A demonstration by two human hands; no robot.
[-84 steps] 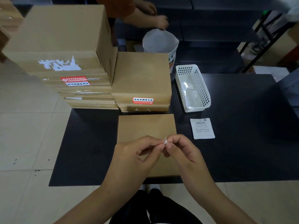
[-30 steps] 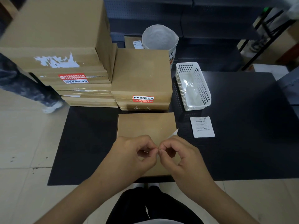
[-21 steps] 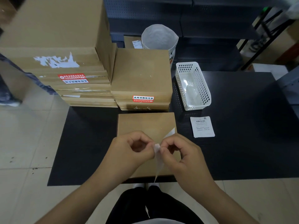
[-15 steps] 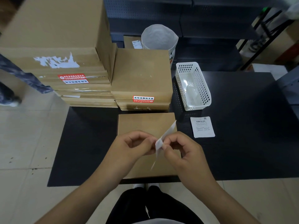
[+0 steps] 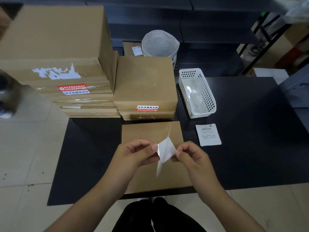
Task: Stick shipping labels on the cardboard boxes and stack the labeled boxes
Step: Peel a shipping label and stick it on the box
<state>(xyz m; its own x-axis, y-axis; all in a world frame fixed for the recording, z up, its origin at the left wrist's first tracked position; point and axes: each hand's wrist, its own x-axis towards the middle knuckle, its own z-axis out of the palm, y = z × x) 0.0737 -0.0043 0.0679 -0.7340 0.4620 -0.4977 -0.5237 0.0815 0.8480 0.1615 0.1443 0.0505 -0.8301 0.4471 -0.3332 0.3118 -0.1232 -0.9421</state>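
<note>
Two hands, left hand and right hand, pinch a thin, floppy, sticky shipping label by its edges above the flat cardboard box; edge grips look safest against curling.

I have one view only — the head camera, worn high and tipped forward and down over the near edge of the black table. It sits close above both hands, wide enough to take in the box stacks at the far left — and the tiled floor below.
</note>
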